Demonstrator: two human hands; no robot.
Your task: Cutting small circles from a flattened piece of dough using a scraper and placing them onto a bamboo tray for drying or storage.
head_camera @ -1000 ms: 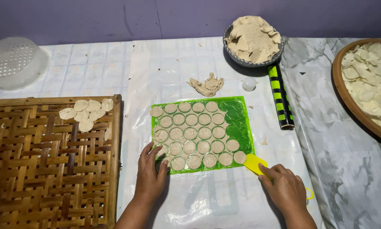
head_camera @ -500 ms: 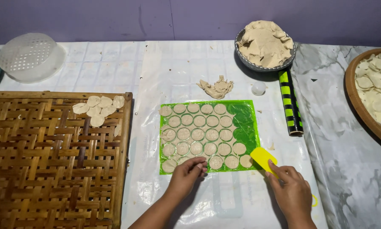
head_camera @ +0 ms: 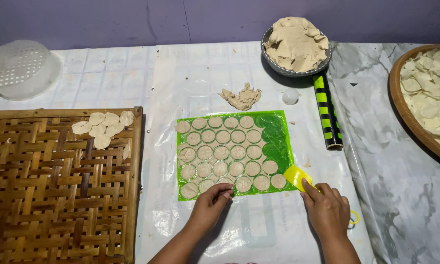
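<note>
Green plastic sheet (head_camera: 277, 142) of dough rounds (head_camera: 221, 153): my left hand (head_camera: 208, 205) is pinching its near edge, my right hand (head_camera: 327, 211) is gripping a yellow scraper (head_camera: 296, 176).

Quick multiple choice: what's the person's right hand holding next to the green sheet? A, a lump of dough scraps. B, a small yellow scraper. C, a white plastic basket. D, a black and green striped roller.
B: the right hand grips a small yellow scraper at the lower right corner of the green sheet, while the striped roller lies untouched farther up the table.
</note>
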